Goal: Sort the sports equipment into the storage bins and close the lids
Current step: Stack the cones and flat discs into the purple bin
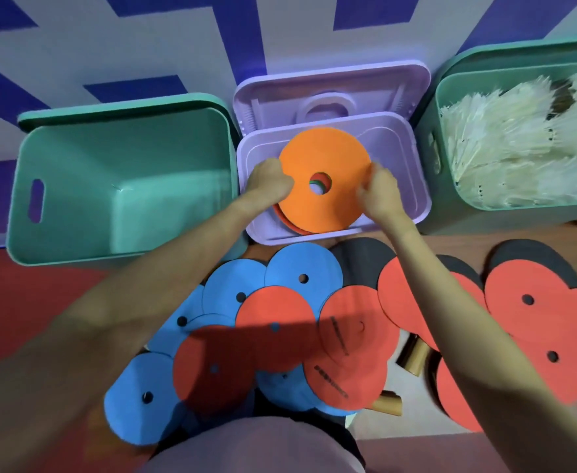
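A stack of flat discs topped by an orange disc (324, 155) hangs tilted over the open purple bin (417, 186). My left hand (266, 180) grips the stack's left edge and my right hand (379, 192) pinches its right edge. Red and green layers show through the centre hole. The purple lid (331, 87) leans against the wall behind the bin. On the floor in front lie several blue discs (290, 264) and red discs (536, 322), overlapping, some with black backs.
An empty teal bin (75, 186) stands at the left, its lid behind it. A teal bin (451, 206) at the right holds white shuttlecocks (519, 141). Brown paddle handles (413, 360) poke out under the red discs. My knee fills the bottom centre.
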A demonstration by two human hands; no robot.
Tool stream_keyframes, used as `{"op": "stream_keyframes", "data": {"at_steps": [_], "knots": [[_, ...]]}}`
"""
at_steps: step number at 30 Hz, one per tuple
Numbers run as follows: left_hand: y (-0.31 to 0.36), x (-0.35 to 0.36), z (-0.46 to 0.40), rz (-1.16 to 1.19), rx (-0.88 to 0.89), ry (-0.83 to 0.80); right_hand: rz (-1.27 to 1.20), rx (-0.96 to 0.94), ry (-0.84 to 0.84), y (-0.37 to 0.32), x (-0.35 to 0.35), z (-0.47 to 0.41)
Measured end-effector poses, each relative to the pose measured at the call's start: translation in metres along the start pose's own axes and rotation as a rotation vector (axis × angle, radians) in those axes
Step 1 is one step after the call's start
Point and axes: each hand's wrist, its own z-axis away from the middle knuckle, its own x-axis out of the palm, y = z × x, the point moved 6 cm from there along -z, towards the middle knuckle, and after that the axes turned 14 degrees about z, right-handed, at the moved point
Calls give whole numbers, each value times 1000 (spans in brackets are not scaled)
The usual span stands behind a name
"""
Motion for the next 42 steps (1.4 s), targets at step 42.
{"op": "stream_keyframes", "data": {"at_steps": [42], "knots": [[-308, 7, 232, 59, -22, 80, 53, -185, -347, -107, 184, 286]]}}
